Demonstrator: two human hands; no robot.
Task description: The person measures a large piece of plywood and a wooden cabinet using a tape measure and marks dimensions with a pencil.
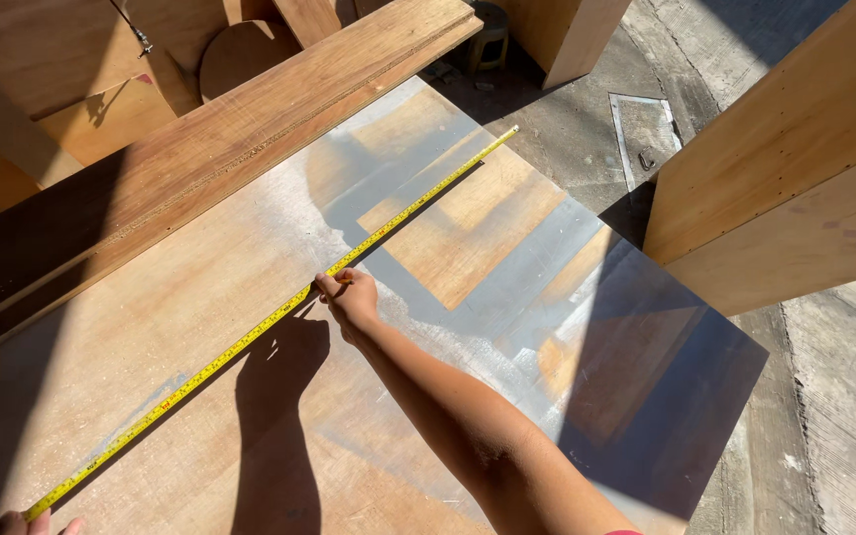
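The right hand (353, 297) is reaching across the plywood sheet (250, 396), fingers pinched together on a pencil (341, 284) right against the yellow tape measure (279, 317). The tape is lying diagonally across the sheet. The left hand (37, 522) is peeking in at the bottom edge, touching the tape's near end; its fingers' grip can't be told.

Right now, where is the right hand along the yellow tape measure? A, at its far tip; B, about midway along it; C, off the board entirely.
B: the right hand presses a pencil against the yellow tape measure about midway, on the plywood board.
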